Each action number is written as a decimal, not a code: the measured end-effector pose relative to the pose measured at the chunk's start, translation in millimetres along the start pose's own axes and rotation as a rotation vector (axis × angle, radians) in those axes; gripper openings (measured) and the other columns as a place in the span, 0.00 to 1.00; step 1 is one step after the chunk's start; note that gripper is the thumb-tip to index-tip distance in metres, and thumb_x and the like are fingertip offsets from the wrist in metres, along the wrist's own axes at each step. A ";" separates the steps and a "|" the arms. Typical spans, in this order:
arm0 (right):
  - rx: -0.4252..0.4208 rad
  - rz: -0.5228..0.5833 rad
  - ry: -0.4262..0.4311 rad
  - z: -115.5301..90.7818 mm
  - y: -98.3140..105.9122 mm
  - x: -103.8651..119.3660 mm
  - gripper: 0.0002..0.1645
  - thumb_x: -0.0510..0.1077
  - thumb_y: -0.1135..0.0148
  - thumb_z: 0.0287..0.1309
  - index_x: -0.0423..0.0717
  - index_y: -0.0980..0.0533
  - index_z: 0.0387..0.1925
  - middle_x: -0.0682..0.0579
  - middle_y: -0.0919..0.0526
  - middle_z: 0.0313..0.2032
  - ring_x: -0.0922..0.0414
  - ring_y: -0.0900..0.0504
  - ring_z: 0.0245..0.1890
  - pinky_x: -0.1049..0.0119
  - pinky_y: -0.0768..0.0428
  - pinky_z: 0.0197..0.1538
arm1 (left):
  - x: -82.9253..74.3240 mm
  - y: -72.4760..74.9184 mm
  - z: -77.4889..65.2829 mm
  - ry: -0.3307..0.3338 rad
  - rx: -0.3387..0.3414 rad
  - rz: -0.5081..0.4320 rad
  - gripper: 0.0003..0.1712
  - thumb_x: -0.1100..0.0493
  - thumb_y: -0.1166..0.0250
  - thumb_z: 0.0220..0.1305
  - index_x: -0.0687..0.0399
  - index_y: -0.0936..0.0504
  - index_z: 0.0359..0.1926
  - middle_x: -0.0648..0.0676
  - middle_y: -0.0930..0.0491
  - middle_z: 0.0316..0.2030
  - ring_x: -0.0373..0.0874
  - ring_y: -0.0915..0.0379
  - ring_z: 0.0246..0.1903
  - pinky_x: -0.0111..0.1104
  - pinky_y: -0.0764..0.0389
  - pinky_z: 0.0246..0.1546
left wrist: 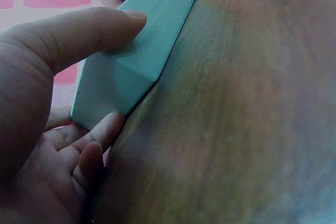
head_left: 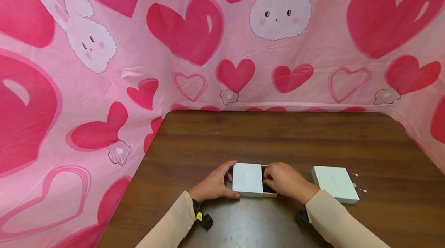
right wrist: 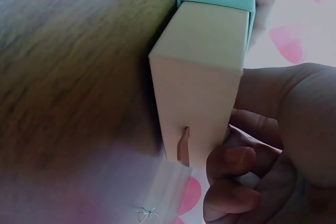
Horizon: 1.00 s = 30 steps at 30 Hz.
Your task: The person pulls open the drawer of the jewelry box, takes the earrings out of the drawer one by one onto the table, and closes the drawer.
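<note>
A pale mint drawer box (head_left: 247, 180) lies on the table, its cream drawer (right wrist: 197, 103) pulled partway out to the right. My left hand (head_left: 215, 184) grips the closed left end of the sleeve, thumb along the near side and fingers round the far side. Over the drawer's dark inside, my right hand (head_left: 286, 178) reaches in with thumb and index finger, the other fingers curled in the right wrist view. Whatever those fingertips touch is hidden by the hand and the drawer wall. A brown ribbon tab (right wrist: 184, 148) sticks out from the drawer's end.
Another mint box (head_left: 335, 184), closed, lies to the right of my right hand. Beside it are small pearl-headed pins (head_left: 362, 191). A tiny star-shaped silver piece (right wrist: 148, 213) shows in the right wrist view. Pink heart-print cloth (head_left: 278, 55) hangs round the brown table (head_left: 278, 136).
</note>
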State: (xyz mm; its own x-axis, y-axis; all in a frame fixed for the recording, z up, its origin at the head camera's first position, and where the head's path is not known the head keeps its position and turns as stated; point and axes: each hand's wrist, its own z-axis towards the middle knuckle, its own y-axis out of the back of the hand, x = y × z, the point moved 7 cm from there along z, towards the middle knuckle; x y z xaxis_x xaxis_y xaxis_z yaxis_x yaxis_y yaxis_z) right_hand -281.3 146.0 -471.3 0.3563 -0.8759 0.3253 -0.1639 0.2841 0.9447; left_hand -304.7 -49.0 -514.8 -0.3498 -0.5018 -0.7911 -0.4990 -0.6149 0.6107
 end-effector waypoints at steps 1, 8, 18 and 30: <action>0.001 0.004 0.009 -0.1 0.3 0.3 0.04 0.45 0.29 0.55 0.56 0.18 0.28 0.63 0.24 0.30 0.61 0.25 0.30 0.61 0.25 0.34 | 0.1 -0.1 -0.1 0.001 0.001 0.001 0.60 0.44 0.19 0.40 0.47 0.42 0.72 0.45 0.27 0.39 0.38 0.28 0.36 0.33 0.26 0.38; 0.015 0.029 0.027 0.2 -0.1 -0.8 0.05 0.45 0.28 0.54 0.57 0.18 0.29 0.63 0.25 0.31 0.61 0.26 0.32 0.60 0.24 0.36 | 1.9 -0.9 0.1 -0.004 0.004 0.005 0.61 0.42 0.19 0.41 0.46 0.43 0.72 0.44 0.27 0.38 0.37 0.29 0.36 0.33 0.27 0.38; 0.016 0.033 0.046 2.0 -1.3 -1.8 0.04 0.44 0.28 0.54 0.57 0.17 0.29 0.63 0.25 0.31 0.60 0.26 0.33 0.59 0.25 0.37 | 1.8 -0.9 0.9 -0.008 0.000 0.004 0.61 0.42 0.19 0.40 0.47 0.43 0.72 0.44 0.27 0.39 0.37 0.29 0.36 0.33 0.27 0.38; -0.071 -0.058 0.177 -4.1 2.2 6.5 0.04 0.42 0.33 0.60 0.54 0.21 0.31 0.63 0.26 0.30 0.65 0.28 0.27 0.65 0.26 0.31 | 2.2 -0.7 -0.1 -0.004 -0.002 0.000 0.60 0.42 0.19 0.41 0.47 0.42 0.72 0.44 0.28 0.40 0.37 0.29 0.36 0.33 0.27 0.37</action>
State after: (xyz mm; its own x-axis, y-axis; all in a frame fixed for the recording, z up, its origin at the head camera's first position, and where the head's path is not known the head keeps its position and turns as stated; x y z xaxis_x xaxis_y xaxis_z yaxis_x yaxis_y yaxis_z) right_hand -275.6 142.6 -466.9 0.5207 -0.8110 0.2665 -0.0754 0.2673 0.9607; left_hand -305.1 -49.8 -517.0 -0.3531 -0.4995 -0.7911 -0.4973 -0.6160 0.6109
